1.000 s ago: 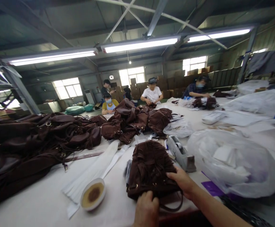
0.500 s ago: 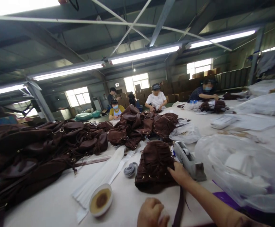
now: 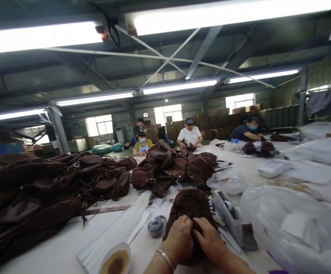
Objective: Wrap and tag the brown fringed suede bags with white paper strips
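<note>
A dark brown fringed bag [image 3: 189,203] lies on the white table in front of me. My left hand [image 3: 181,236], with a silver bangle at the wrist, is closed on the middle of the bag, fingers curled into the material. Beside it my right hand [image 3: 209,236] grips the same part, thumb towards the left hand. The fingertips of both hands are partly hidden in the dark material. A grey tape dispenser [image 3: 235,219] stands just right of the bag, and a roll of grey strap [image 3: 156,225] lies to its left.
Piles of brown bags [image 3: 97,173] cover the left and middle of the table. White strips [image 3: 114,228] and a bowl of brownish stuff [image 3: 115,260] lie at front left. A large clear plastic bag [image 3: 290,224] fills the right. Several co-workers [image 3: 190,135] sit beyond.
My left hand has come up from the table's front onto the bag. My right hand has shifted from the bag's right edge to its middle. The view has tilted upward.
</note>
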`<state>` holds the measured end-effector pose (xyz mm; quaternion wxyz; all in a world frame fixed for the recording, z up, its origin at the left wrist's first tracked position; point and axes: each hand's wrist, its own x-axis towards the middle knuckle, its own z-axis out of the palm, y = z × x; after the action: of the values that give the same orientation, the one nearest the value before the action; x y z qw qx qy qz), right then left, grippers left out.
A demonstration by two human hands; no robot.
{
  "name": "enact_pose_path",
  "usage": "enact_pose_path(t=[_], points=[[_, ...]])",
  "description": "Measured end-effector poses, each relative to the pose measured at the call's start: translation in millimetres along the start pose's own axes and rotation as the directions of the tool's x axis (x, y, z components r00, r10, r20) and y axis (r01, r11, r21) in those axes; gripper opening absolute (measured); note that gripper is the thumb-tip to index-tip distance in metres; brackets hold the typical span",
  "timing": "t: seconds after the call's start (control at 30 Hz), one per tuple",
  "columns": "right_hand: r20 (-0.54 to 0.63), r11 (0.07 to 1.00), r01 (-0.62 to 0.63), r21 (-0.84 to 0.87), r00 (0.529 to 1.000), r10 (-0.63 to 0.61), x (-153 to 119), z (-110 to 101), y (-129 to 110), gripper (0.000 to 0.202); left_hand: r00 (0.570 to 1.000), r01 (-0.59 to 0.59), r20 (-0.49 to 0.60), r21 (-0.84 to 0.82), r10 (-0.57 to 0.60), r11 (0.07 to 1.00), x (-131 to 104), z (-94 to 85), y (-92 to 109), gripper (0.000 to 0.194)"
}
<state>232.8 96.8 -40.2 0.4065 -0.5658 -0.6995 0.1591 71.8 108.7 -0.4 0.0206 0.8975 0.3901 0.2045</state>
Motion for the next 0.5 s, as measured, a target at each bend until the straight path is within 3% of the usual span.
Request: enact_pose_path(t=[0.1,0.2,0.33,0.43,0.5], points=[[0.020,0.997,-0.061,-0.053,0.998,0.062,10,13,12,0.042,0.994,-0.063,0.090,0.048,0.059,0.997,1,0.2,-13,0.050],[0.094,0.992,-0.020,-0.122,0.995,0.032,16,20,25,0.023,0.987,-0.110,0.132,0.114,0.095,0.987,3,-3.1,-21,0.034],[0.125,0.986,0.035,-0.163,0.992,-0.014,11,21,33,0.013,0.995,-0.053,0.096,0.126,0.041,0.991,5,-19.7,-27,0.027],[0.110,0.986,0.053,-0.157,0.993,-0.035,-3,16,26,0.011,0.986,0.162,0.001,0.149,-0.164,0.975,1,-37.0,-34,0.021],[0.108,0.991,0.027,-0.129,0.994,-0.013,-12,10,19,0.008,0.923,0.385,-0.101,0.186,-0.372,0.904,-2,-45.4,-41,0.016]])
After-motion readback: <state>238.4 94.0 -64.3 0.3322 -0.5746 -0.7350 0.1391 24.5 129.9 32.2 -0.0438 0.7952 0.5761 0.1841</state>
